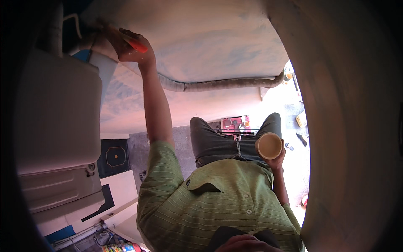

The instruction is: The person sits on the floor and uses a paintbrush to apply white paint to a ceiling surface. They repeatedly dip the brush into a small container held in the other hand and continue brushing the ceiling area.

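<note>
Left hand: the left hand (128,44) is raised at the end of a straight bare arm, near the top left of the view, and is clenched around an orange-red handle (137,45); only the handle's end shows past the fingers, so what kind of tool it is cannot be told.
Where the left hand meets: its knuckles press against a pale, blue-streaked wall surface (197,38), just beside a thin white pipe (75,21) that bends away at the corner.
Right hand: the right hand (275,159) is held at the person's side, near the hip, fingers wrapped around a round tan cup (269,145) whose open mouth faces the camera; the inside looks the same flat tan, and whether it holds anything cannot be told.
Body between the hands: a green striped shirt (210,206) with a chest pocket and buttons fills the lower middle, with dark grey trousers (218,143) above it.
Further out, left: a big beige boxy unit (54,109) sits beside the wall, with a dark panel (114,156) next to it.
Further out, middle: a grey corrugated hose (222,85) runs along the foot of the wall.
Further out, right: a wide brown curved surface (348,126) closes off that side.
Floor: a pink tray of small items (235,124) lies beyond the trousers, on sunlit ground.
</note>
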A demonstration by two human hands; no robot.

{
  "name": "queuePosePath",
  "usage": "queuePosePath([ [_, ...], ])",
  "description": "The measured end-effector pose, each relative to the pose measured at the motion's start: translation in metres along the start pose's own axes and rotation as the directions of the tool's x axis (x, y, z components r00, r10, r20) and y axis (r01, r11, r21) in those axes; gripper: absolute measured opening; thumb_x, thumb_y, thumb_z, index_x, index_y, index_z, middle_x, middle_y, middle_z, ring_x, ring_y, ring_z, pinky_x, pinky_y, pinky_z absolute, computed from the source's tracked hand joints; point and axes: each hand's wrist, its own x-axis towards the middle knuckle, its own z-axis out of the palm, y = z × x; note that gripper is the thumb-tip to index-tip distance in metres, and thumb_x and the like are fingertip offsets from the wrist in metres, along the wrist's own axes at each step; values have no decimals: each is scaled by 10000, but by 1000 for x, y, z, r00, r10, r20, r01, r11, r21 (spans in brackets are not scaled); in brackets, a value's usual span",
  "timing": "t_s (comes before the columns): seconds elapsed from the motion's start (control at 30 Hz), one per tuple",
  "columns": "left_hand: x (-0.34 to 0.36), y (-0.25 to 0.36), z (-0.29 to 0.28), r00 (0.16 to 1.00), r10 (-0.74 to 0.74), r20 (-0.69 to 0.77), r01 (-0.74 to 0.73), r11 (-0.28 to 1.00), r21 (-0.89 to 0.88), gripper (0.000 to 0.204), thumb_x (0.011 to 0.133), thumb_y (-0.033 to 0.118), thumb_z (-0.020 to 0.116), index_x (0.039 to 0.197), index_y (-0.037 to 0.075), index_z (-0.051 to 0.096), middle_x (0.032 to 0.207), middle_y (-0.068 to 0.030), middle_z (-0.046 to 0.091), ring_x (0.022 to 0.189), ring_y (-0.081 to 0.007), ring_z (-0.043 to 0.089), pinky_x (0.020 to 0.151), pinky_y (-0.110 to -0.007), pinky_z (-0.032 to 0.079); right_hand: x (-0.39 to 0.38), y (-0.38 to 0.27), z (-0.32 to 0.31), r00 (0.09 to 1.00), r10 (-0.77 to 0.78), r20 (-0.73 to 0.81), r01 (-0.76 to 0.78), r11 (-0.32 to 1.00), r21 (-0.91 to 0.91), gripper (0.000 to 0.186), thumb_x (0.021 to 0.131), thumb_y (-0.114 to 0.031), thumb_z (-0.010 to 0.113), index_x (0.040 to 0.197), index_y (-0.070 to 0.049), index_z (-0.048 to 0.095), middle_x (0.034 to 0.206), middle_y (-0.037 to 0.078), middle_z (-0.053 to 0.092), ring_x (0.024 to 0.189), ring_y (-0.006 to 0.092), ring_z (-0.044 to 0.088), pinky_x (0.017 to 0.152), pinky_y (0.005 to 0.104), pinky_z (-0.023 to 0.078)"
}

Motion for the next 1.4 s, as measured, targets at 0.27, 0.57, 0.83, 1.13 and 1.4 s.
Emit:
queuePosePath([
  [0.27,-25,87,9,965,-250,75,257,960,-107,370,1014,119,542,1270,-145,587,1319,-295,608,1169,-376,654,973,-388,553,-4,5,-1,999,26,-39,-26,1000,0,695,643,-204,905,1213,-28,549,1020,142,721,925,267,739,791,365,581],
  [0.57,-21,89,-28,964,-253,87,261,961,-90,320,972,1,587,1265,-126,600,1262,-260,658,1083,-360,696,896,-363,566,-2,3,-3,999,-1,-46,0,1000,-15,690,640,-198,911,1203,-20,554,1015,131,717,921,259,734,790,359,577],
  [0.83,-10,50,-36,964,-255,73,260,963,-66,368,937,-55,544,1296,-134,568,1318,-289,614,1146,-395,661,939,-381,550,-1,9,2,1000,22,-11,-21,999,39,736,617,-178,924,1233,-22,553,1065,139,707,967,266,721,825,370,573],
  [1.13,-34,40,-26,965,-248,83,245,969,40,351,932,-34,540,1264,-135,590,1258,-276,656,1075,-398,685,889,-380,547,-2,6,2,1000,30,5,-30,999,25,740,625,-196,924,1238,-27,547,1071,146,715,976,285,729,825,380,580],
  [1.4,-54,45,-13,941,-338,37,339,937,-84,348,944,-21,559,1263,-162,574,1264,-298,642,1095,-400,679,920,-403,547,-9,10,-4,999,17,-35,-17,1000,-22,707,630,-215,915,1209,-37,552,1035,137,720,941,278,736,802,376,578],
])
